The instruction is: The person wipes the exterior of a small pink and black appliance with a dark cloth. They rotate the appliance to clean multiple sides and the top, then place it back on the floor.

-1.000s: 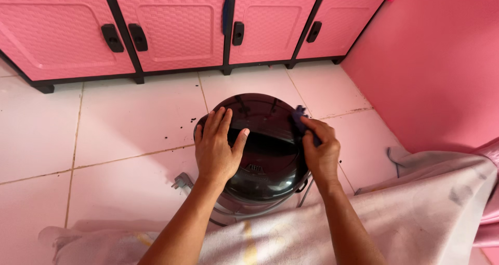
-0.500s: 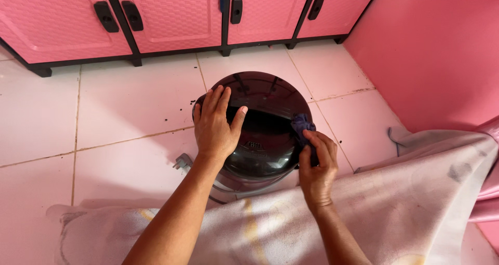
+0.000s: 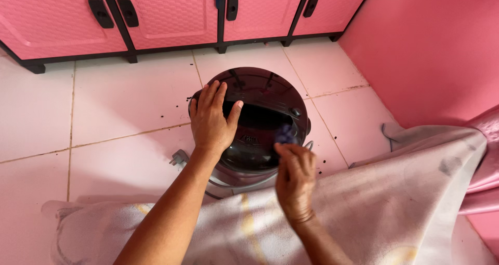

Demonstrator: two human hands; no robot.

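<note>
1. Sitting on the pink tiled floor (image 3: 125,109) in front of the pink cabinets (image 3: 166,15), the round dark cooker (image 3: 260,114) has a glossy domed lid (it looks slippery), so a hand bearing down on it could skid off.
2. Pressed flat with fingers spread, the left hand (image 3: 210,122) steadies the lid's left side; I judge that if it lets go, a hard rub could shove or tip the cooker.
3. Pinching a small purple cloth (image 3: 285,133), the right hand (image 3: 295,179) hovers just over the lid's near edge; so slight a grip could drop the wad.
4. Beside the base lies the grey plug (image 3: 178,157), and its cord could snag if the cooker slides.
5. Dark crumbs (image 3: 174,108) dot the tiles and could get smeared onto the pale blanket (image 3: 395,202) draped close by.
</note>
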